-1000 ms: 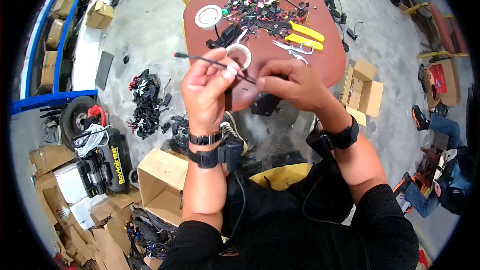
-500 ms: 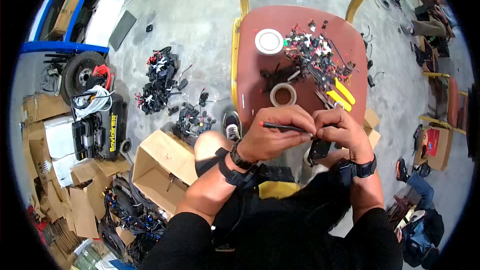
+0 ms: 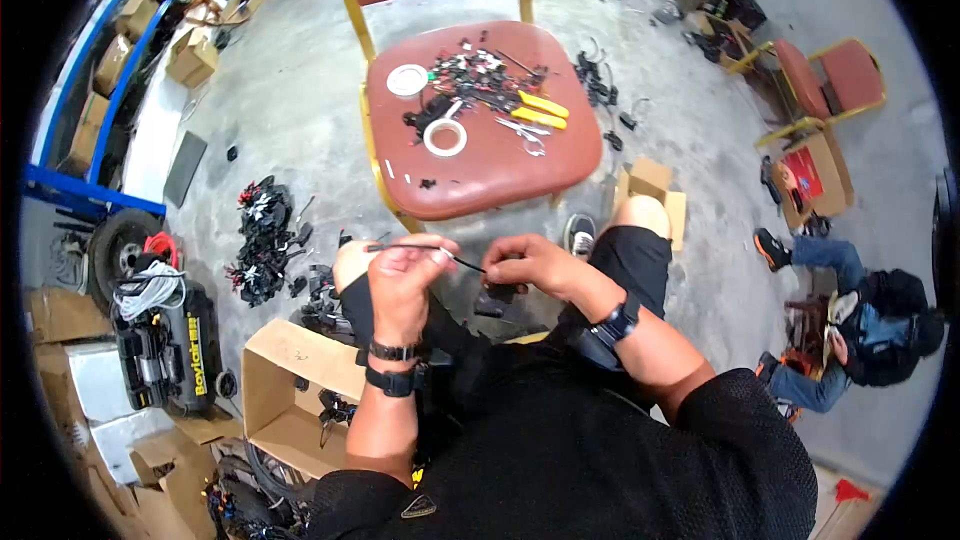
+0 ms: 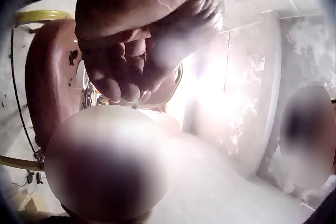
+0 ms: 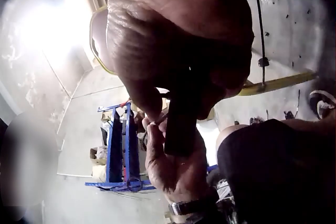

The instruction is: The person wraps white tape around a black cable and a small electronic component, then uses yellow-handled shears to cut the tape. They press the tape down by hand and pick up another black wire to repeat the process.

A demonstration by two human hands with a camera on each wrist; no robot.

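Over the person's lap in the head view, the left hand [image 3: 400, 285] pinches a thin black cable [image 3: 466, 262] between thumb and fingers. One end of the cable sticks out left past the fingers, and a small white spot shows at the thumb tip. The right hand [image 3: 540, 266] holds the cable's other stretch, with a flat black box [image 3: 493, 300] hanging under its fingers. In the right wrist view that box [image 5: 181, 129] is a dark block below the right palm. The left hand's curled fingers [image 4: 128, 85] show in the left wrist view, the cable mostly hidden there.
Ahead stands a red chair [image 3: 480, 185] bearing a heap of small connectors [image 3: 475, 70], two tape rolls [image 3: 445, 137], yellow-handled pliers [image 3: 540, 108] and scissors [image 3: 525, 137]. An open carton [image 3: 290, 350] sits at left, near piles of black parts [image 3: 262, 240]. Another person [image 3: 870, 330] sits at right.
Half a second ago both hands were close together at the chair's front edge. They now sit apart over the lap, the cable stretched between them. The head view has shifted, showing the chair farther off.
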